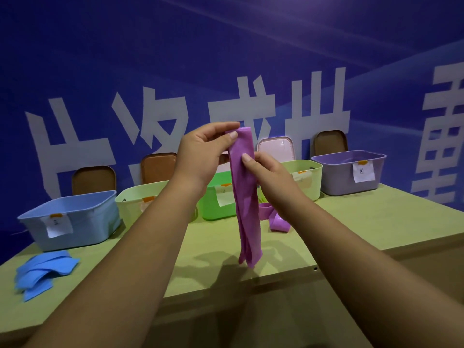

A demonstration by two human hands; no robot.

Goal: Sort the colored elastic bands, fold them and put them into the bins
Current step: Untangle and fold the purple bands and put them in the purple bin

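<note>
Pinching purple band (244, 197) in left hand (203, 151) and right hand (268, 177) mid-fold, leaving blue bands (42, 275), second band (275, 219) unbinned on tabletop (351, 222).

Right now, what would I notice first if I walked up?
The long purple band dangling in the middle, pinched at its top by the left hand and just below by the right hand. Behind it, a row of coloured bins lines the back of the table, and a pile of blue bands lies at the left.
</note>
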